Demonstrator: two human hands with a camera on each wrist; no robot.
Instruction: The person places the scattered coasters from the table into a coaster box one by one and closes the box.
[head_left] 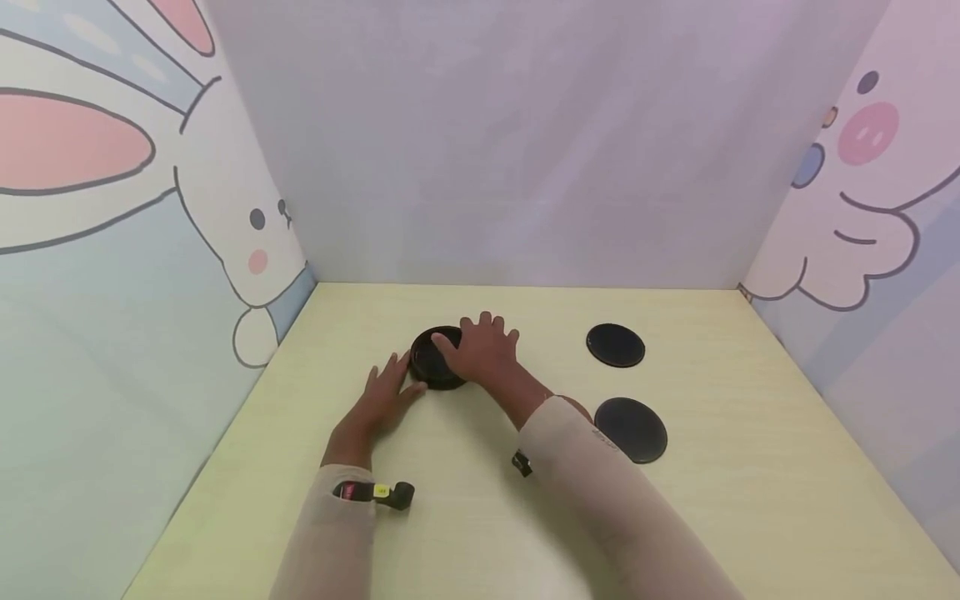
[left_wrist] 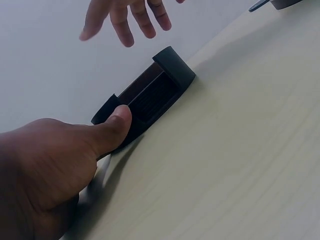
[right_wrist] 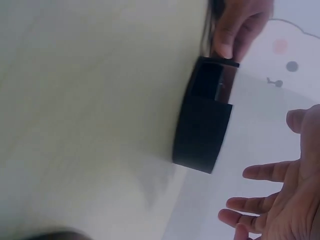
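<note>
A round black coaster holder (head_left: 431, 367) with a cut-out side stands on the table toward the back. My left hand (head_left: 381, 402) holds it at its left side. In the left wrist view the thumb of that hand lies against the wall of the holder (left_wrist: 179, 72), and its other fingers are hidden. Above the holder's right part is my right hand (head_left: 483, 354), fingers spread. The right wrist view shows this right hand (right_wrist: 292, 200) apart from the holder (right_wrist: 202, 132), with nothing in it.
Two flat black round coasters, one farther back (head_left: 615, 345) and one nearer (head_left: 632, 430), lie on the table to the right. A brown round edge (head_left: 577, 407) shows beside the right sleeve, mostly covered by it. Printed walls enclose the table (head_left: 465, 500) at back and sides.
</note>
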